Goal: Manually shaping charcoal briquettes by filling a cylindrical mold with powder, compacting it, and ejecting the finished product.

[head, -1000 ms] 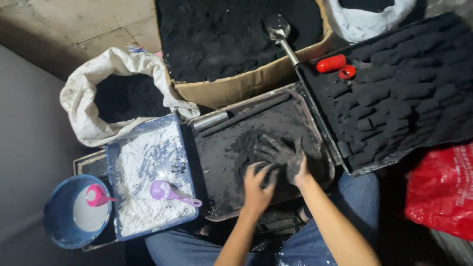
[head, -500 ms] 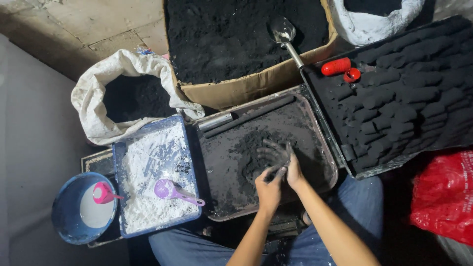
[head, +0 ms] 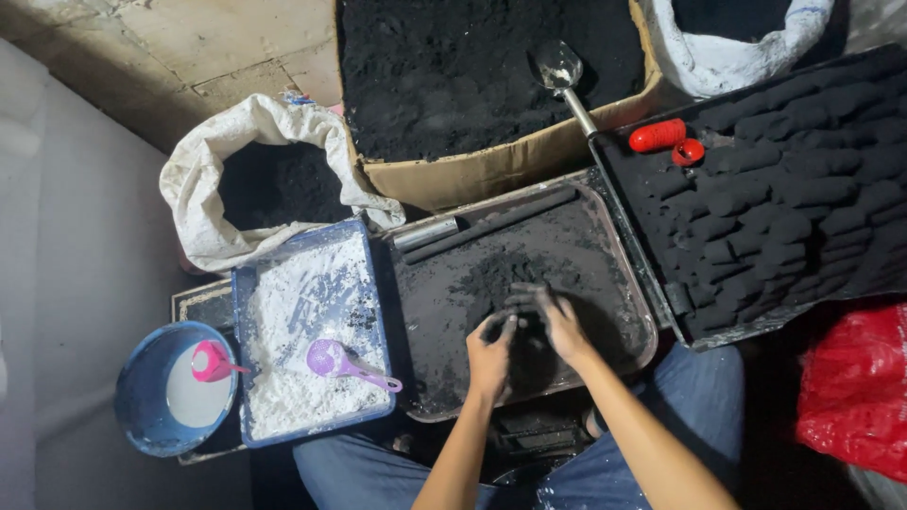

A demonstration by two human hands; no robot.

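Observation:
Both my hands work in a metal tray [head: 444, 406] of black, damp powder on my lap. My left hand [head: 491, 351] is curled, its blackened fingers pinching into the black mass. My right hand [head: 556, 319] lies just beside it, fingers spread and pressing on the same clump of black powder [head: 491, 274]. The two hands touch at the fingertips. A dark rod and a short metal tube [head: 425, 232] lie along the tray's far side.
A blue tray of white powder [head: 302, 312] holds a purple scoop [head: 333, 359]. A blue bowl [head: 142, 397] holds a pink scoop. A white sack [head: 203, 203], a cardboard box of black powder [head: 491, 170] with a metal scoop [head: 557, 68], and a black tray of briquettes [head: 784, 189] stand behind. Red bag [head: 855, 387] at right.
My hands have drawn back from the tray's middle toward its near side and closed together on the black mass. The view has shifted slightly.

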